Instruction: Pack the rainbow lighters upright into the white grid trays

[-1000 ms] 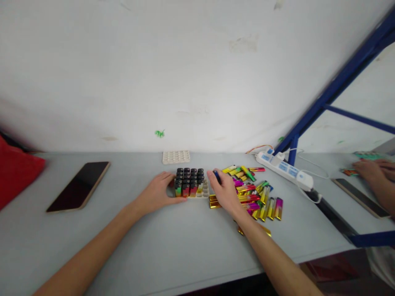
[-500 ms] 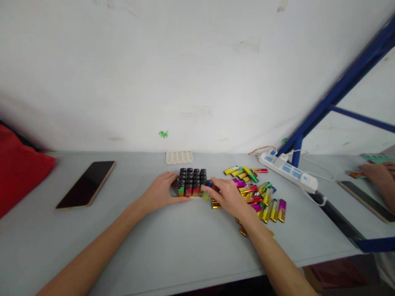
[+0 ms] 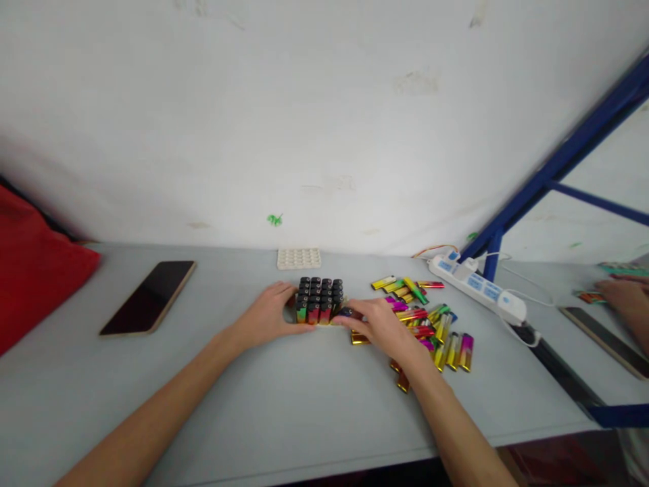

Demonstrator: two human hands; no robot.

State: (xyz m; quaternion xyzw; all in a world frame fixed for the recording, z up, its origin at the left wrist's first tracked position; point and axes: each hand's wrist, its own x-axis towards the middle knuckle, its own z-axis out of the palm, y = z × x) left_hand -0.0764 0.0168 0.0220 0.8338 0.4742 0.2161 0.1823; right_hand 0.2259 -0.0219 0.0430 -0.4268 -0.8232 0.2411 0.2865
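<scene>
Several lighters (image 3: 319, 301) with black tops and shiny coloured bodies stand upright in tight rows, with a pale edge showing under them. My left hand (image 3: 271, 311) is curled round the left side of this block, thumb along its front. At the block's right end, my right hand (image 3: 372, 321) pinches a single lighter (image 3: 347, 312); its black top shows and my fingers cover most of its body. Beside and beyond my right hand lies a loose pile of lighters (image 3: 416, 314) in gold, red, green and purple.
A white tray with a grid of pockets (image 3: 299, 258) lies near the wall. At left are a dark phone (image 3: 149, 297) and a red bag (image 3: 40, 264). A power strip (image 3: 479, 284) with cables stands by a blue frame (image 3: 537, 179). Another person's hand (image 3: 626, 297) is at far right.
The lighter in my right hand has gone from fairly upright, with its body showing, to lower and more hidden by my fingers. My left hand stays on the block; the view shifts slightly.
</scene>
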